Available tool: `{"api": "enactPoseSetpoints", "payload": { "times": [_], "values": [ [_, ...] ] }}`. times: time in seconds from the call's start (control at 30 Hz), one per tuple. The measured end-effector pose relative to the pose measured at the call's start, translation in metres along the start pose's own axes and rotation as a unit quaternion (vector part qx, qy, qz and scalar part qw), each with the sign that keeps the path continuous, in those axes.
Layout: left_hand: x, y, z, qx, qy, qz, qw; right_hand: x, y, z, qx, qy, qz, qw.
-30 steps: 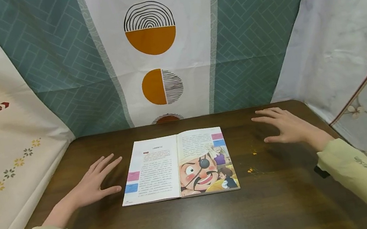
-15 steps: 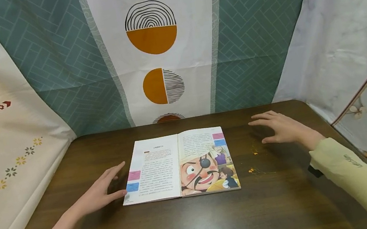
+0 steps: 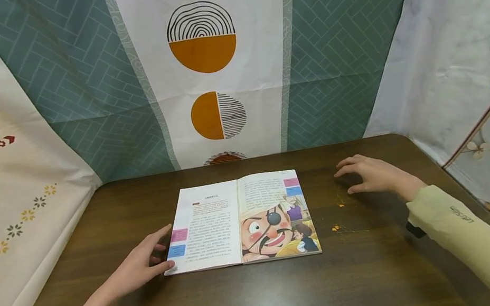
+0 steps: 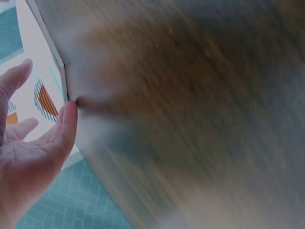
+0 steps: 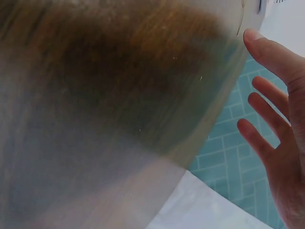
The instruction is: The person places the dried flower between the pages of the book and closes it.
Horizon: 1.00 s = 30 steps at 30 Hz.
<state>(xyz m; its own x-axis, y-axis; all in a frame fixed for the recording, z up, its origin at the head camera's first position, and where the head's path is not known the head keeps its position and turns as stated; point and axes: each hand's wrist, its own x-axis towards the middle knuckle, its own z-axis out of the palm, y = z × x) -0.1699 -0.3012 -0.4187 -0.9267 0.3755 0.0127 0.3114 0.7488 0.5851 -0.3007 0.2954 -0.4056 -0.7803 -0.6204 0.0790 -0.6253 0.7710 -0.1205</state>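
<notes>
An open book lies flat near the middle of the table, text on its left page and a cartoon pirate face on the right. At its left edge is my left hand, the thumb overlapping the lower left corner in the head view. In the left wrist view, a fingertip of the left hand is right at the book's edge, with the thumb raised apart from the other fingers. My right hand is off to the right of the book, fingers loosely bent and spread, holding nothing. Its spread fingers show in the right wrist view too.
The dark brown table carries a small yellow flower print right of the book. A green and white curtain hangs behind the far edge. Patterned cloths hang on the left and right.
My left hand has moved right and down to the book's left edge, its fingers drawing together. The right hand has shifted slightly left and lower. The book has stayed put.
</notes>
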Motion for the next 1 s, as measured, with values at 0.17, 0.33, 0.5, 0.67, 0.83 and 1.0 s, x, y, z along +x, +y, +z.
{"api": "enactPoseSetpoints", "payload": {
  "times": [0.17,0.33,0.5,0.67,0.83,1.0],
  "values": [
    [0.000,0.000,0.003,-0.023,0.000,-0.005,0.9997,0.001,0.000,0.003,0.001,-0.007,0.005,1.0000],
    [0.000,0.002,0.004,-0.030,-0.006,-0.012,0.9994,0.004,0.001,0.007,0.013,-0.014,0.002,0.9998],
    [0.000,0.004,0.006,-0.043,-0.007,-0.016,0.9989,0.008,0.002,0.010,0.046,-0.022,0.001,0.9987],
    [0.000,0.004,0.010,-0.045,0.007,-0.010,0.9989,0.008,0.001,0.011,0.059,-0.025,0.009,0.9979],
    [-0.002,0.006,0.012,-0.038,0.017,-0.011,0.9991,0.007,0.001,0.013,0.074,-0.022,0.007,0.9970],
    [-0.003,0.007,0.012,-0.038,0.020,-0.011,0.9990,0.004,0.007,0.017,0.113,-0.001,0.010,0.9935]
  ]
}}
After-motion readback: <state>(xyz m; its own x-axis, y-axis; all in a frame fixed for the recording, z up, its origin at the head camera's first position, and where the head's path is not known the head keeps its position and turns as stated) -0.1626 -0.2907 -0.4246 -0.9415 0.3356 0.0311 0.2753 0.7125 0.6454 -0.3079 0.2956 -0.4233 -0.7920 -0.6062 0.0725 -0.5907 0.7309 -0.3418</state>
